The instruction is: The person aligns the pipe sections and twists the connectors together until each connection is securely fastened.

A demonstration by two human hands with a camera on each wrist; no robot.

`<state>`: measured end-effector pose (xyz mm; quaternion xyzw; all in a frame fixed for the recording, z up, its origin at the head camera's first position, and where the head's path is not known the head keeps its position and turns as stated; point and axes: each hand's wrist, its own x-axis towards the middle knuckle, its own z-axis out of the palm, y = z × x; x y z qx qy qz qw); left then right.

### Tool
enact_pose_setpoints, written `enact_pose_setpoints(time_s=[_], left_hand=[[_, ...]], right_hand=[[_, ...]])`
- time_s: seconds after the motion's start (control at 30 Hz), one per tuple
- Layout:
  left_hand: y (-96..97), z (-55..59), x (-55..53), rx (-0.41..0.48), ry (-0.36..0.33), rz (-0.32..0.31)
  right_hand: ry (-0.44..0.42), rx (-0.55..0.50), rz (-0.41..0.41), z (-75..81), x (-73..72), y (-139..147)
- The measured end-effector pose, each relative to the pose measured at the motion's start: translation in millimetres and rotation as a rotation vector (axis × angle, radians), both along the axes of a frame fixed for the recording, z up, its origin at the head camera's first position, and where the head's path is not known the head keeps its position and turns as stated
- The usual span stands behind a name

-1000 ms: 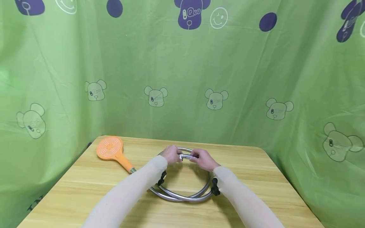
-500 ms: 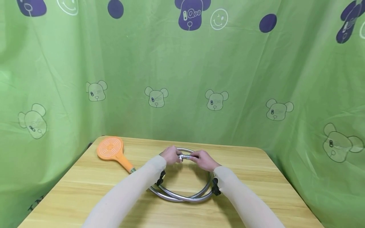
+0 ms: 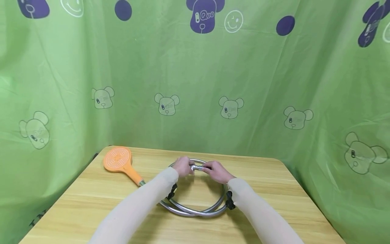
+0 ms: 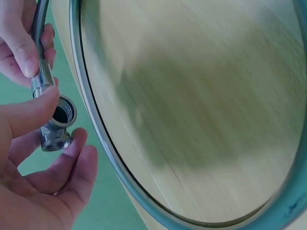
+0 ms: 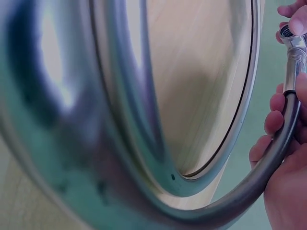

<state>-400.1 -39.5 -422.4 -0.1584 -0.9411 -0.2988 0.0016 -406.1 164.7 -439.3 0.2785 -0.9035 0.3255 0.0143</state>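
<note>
Shower head: orange, round face up, lies at the table's ten o'clock corner; its handle points toward four o'clock and meets the hose at a metal collar.

Table: light wood grain, ringed by a green curtain printed with bear figures.

Hose: grey metal, coiled in loops at the table's centre, nearest arc at six o'clock, farthest arc at twelve o'clock under the hands. In the left wrist view an arc of it sweeps across the table; in the right wrist view the coils fill the foreground, blurred.

Left hand: at eleven o'clock of the coil, fingers curled round the nut at the hose's free end. In the left wrist view this hand pinches the nut between thumb and fingers, the threaded opening showing dark.

Right hand: at one o'clock of the coil, just beside the left hand, gripping the hose end behind the nut. In the right wrist view this hand wraps its fingers round the hose, the nut at top right.

Sleeves: pale, covering both forearms; a black strap sits at each wrist.
</note>
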Motion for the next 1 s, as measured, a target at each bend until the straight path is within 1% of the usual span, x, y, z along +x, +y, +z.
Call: enact_pose_setpoints(time_s=[0.1,0.2,0.4,0.63,0.73,0.93,1.0], left_hand=[[-0.5,-0.3,-0.7,-0.014,0.012,-0.006],[-0.4,-0.6,0.4,-0.006,-0.004,-0.011],[1.3,1.0,4.3,0.060,-0.082,-0.002],[1.3,-0.5,3.3,0.047,-0.051,-0.006],[0.7,-0.5,3.6,0.048,-0.060,-0.009],[-0.9,1.1,7.3,0.029,-0.052,-0.021],[-1.2,1.7,8.6,0.031,-0.062,-0.021]], right_hand=[[0.010,0.005,0.006,-1.1,-0.5,-0.2],[0.002,-0.002,-0.005,-2.3,-0.4,-0.4],[-0.026,-0.053,-0.045,-4.4,0.8,0.3],[0.000,-0.038,-0.011,-1.6,-0.8,1.0],[0.005,-0.020,-0.015,-0.6,-2.3,0.3],[-0.032,0.001,-0.031,0.0,-2.0,-1.8],[-0.048,-0.002,-0.028,-0.3,-1.2,-2.0]])
